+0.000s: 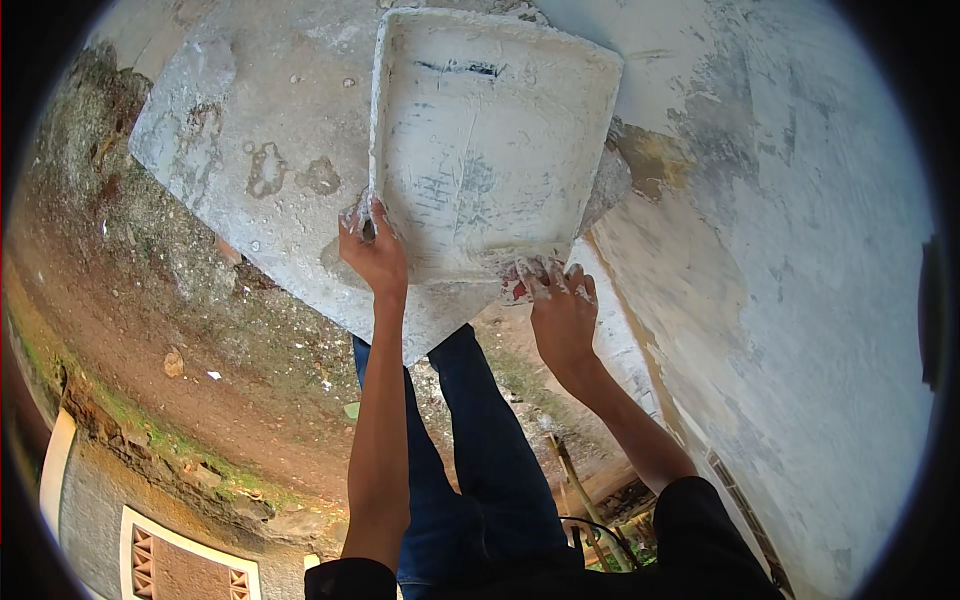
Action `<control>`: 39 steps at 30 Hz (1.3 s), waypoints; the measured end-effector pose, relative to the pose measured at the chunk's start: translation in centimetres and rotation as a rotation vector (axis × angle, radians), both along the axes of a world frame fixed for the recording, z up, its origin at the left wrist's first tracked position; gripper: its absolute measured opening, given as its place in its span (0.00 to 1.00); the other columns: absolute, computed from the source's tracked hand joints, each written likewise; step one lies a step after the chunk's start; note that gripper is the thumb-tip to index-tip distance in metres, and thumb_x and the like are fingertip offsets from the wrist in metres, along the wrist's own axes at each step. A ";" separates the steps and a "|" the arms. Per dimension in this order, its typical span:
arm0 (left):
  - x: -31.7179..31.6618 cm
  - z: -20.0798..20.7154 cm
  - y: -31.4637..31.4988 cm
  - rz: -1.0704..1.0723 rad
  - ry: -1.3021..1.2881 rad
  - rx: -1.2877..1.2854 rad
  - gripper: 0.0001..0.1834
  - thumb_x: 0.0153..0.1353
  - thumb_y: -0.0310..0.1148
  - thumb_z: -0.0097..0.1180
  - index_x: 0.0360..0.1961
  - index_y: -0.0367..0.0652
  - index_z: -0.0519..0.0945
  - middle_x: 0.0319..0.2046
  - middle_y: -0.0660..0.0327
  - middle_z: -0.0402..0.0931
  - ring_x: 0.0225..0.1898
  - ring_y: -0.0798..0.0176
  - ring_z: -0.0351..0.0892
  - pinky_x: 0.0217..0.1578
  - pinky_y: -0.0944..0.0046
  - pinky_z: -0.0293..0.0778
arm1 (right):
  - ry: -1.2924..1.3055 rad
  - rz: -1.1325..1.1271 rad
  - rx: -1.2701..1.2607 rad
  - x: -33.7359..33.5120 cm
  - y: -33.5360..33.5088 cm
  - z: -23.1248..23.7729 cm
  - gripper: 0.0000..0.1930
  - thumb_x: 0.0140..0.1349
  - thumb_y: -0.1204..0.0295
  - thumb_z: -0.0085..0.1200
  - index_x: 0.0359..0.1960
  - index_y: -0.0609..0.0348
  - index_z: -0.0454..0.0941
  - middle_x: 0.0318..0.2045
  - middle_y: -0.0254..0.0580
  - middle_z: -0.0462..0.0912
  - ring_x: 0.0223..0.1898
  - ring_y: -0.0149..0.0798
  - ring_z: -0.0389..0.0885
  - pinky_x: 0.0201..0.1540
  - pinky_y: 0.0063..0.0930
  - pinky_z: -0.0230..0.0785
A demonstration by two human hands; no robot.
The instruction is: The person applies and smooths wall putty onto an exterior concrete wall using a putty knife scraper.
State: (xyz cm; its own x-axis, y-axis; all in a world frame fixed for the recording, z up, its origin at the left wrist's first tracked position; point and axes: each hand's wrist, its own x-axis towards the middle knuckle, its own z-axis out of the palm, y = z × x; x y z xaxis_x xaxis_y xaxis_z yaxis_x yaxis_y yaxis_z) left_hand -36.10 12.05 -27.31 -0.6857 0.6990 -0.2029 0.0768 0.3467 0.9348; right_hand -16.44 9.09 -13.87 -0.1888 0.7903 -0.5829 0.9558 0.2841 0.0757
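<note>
A shallow rectangular tray point(540, 150), coated with whitish paste, lies on a grey slab in front of me. My left hand point(378, 255) is closed on its near left edge, with the thumb at the rim and white smears on the fingers. At the near right corner, my right hand point(566, 315) is closed on a flat, paste-covered piece with reddish patches point(514, 290). Its fingers are caked in white, and the piece's exact kind cannot be made out. The piece is at the tray's near rim.
The stained concrete slab point(290, 120) reaches out to the left under the tray. A wall with patchy white coating point(800, 250) rises close on the right. Stony ground point(200, 330) lies lower left, and a bamboo pole point(570, 480) stands behind my right arm.
</note>
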 end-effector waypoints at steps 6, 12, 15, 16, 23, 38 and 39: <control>0.1 0.2 0.0 -0.017 0.040 -0.020 0.11 0.61 0.29 0.53 0.34 0.26 0.77 0.27 0.57 0.75 0.25 0.68 0.71 0.25 0.66 0.66 | 0.053 -0.085 -0.017 -0.3 0.0 -0.4 0.19 0.53 0.74 0.49 0.48 0.49 0.77 0.46 0.44 0.76 0.50 0.54 0.70 0.53 0.44 0.60; 0.1 -0.2 0.0 -0.006 0.049 0.020 0.11 0.61 0.29 0.54 0.34 0.26 0.76 0.25 0.58 0.74 0.25 0.69 0.69 0.24 0.66 0.64 | 0.047 -0.081 -0.035 -0.5 -0.8 -2.3 0.19 0.52 0.75 0.49 0.48 0.49 0.77 0.46 0.45 0.77 0.51 0.54 0.70 0.55 0.44 0.60; -0.1 -0.3 -0.1 -0.017 0.041 -0.010 0.11 0.61 0.29 0.53 0.34 0.27 0.76 0.24 0.59 0.74 0.25 0.69 0.69 0.25 0.67 0.65 | 0.054 -0.131 0.025 -0.5 0.0 -0.3 0.19 0.53 0.75 0.48 0.49 0.49 0.77 0.47 0.46 0.76 0.51 0.54 0.71 0.56 0.45 0.59; -0.3 -0.3 -0.1 -0.017 0.046 -0.011 0.11 0.61 0.29 0.53 0.34 0.27 0.76 0.24 0.59 0.74 0.25 0.69 0.69 0.25 0.67 0.65 | 0.059 -0.131 0.023 -0.6 -0.1 -0.6 0.19 0.53 0.75 0.48 0.49 0.49 0.77 0.47 0.46 0.76 0.51 0.54 0.71 0.56 0.45 0.59; -0.2 -0.2 -0.1 -0.028 0.026 -0.030 0.10 0.59 0.25 0.55 0.36 0.24 0.77 0.31 0.54 0.74 0.28 0.66 0.74 0.25 0.67 0.70 | 0.102 -0.105 -0.063 0.4 0.9 -1.2 0.19 0.51 0.77 0.49 0.46 0.48 0.78 0.49 0.47 0.76 0.52 0.54 0.71 0.56 0.43 0.62; 0.5 0.1 0.5 0.032 -0.065 0.017 0.11 0.61 0.28 0.54 0.32 0.26 0.76 0.25 0.57 0.75 0.25 0.70 0.70 0.24 0.67 0.65 | 0.168 -0.107 0.059 1.7 1.5 -2.8 0.17 0.51 0.77 0.48 0.44 0.51 0.79 0.46 0.50 0.78 0.48 0.53 0.75 0.53 0.44 0.64; 0.4 0.2 0.4 0.010 -0.013 -0.011 0.11 0.61 0.28 0.54 0.32 0.26 0.77 0.25 0.57 0.75 0.25 0.69 0.70 0.24 0.67 0.65 | 0.217 -0.164 0.014 1.7 2.5 -1.9 0.17 0.51 0.77 0.49 0.43 0.52 0.80 0.44 0.51 0.79 0.46 0.52 0.76 0.53 0.43 0.65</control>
